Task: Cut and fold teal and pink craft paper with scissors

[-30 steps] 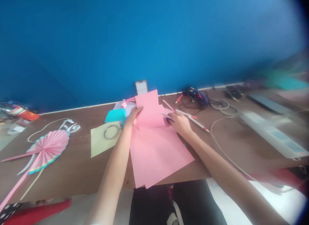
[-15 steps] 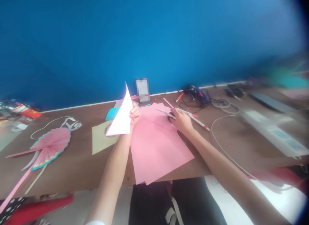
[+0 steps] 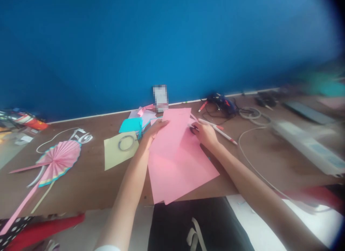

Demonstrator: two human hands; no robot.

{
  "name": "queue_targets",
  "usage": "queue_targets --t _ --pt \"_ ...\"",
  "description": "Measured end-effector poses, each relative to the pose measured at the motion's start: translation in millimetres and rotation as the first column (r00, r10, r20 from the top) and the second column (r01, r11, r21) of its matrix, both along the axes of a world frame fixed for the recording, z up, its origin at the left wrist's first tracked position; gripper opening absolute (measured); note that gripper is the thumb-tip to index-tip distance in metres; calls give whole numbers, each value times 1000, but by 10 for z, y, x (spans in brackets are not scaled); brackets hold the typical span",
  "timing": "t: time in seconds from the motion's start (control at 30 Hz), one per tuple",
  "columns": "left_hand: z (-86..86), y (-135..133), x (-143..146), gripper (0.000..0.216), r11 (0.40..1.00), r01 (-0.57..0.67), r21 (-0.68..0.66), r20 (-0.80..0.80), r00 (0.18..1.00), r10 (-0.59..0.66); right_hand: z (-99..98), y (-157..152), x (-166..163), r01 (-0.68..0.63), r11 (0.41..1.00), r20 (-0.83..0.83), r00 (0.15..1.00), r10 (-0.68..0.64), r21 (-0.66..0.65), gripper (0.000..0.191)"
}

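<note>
A piece of pink paper [image 3: 174, 127] is pinched at its left edge by my left hand [image 3: 157, 128], thumb on top. It is held over larger pink sheets [image 3: 183, 175] that lie on the table. My right hand [image 3: 205, 134] is closed around the dark handles of scissors [image 3: 193, 128] at the right edge of the paper. The blades are mostly hidden from view. Beside the right hand lie a white pencil-like stick with a red band [image 3: 226, 137] and a red-ended one.
A pink pleated paper fan [image 3: 60, 159] lies at left near a white cable. A yellow sheet [image 3: 113, 154] bears a tape roll [image 3: 126, 143], with blue paper [image 3: 130, 125] behind. A power strip [image 3: 307, 146], dark cables [image 3: 221, 103] and a phone-like slab [image 3: 308, 112] are at right.
My left hand has lowered the paper from a raised, tilted position to nearly flat over the pink sheets. The scissors, earlier visible with blades apart, now sit at the paper's right side.
</note>
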State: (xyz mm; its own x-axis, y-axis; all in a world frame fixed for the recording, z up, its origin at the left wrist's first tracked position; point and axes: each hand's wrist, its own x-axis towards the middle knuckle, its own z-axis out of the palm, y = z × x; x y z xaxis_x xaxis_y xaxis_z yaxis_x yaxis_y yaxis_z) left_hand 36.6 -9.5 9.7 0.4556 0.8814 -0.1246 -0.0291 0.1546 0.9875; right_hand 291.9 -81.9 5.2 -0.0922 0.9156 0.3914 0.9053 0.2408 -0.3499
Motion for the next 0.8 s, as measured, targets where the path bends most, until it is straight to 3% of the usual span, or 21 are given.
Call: queue_targets --t 0.13,0.33,0.47,0.63,0.7,0.73,0.8 --pt "5 44 27 39 998 59 -20 28 998 -58 -39 44 65 39 999 -52 998 -37 26 22" --pt "20 97 -6 30 986 158 60 -121 981 -150 -49 36 62 54 998 -41 998 -55 -22 21" --pt "184 44 14 23 963 255 89 -192 953 -234 -57 53 79 36 999 -20 999 -37 -34 24" --pt "422 79 -104 18 903 421 88 -403 844 -354 -83 65 95 18 1000 -25 1000 -18 6 29" --pt "443 158 -243 19 923 359 139 -525 817 -239 -93 63 93 40 999 -36 999 -40 12 29" --pt "434 204 -328 19 933 252 256 -557 828 -71 -96 61 90 58 998 -41 997 -58 13 29" --pt "388 291 -504 18 871 13 490 -528 800 285 -98 54 83 83 996 -40 996 -82 14 30"
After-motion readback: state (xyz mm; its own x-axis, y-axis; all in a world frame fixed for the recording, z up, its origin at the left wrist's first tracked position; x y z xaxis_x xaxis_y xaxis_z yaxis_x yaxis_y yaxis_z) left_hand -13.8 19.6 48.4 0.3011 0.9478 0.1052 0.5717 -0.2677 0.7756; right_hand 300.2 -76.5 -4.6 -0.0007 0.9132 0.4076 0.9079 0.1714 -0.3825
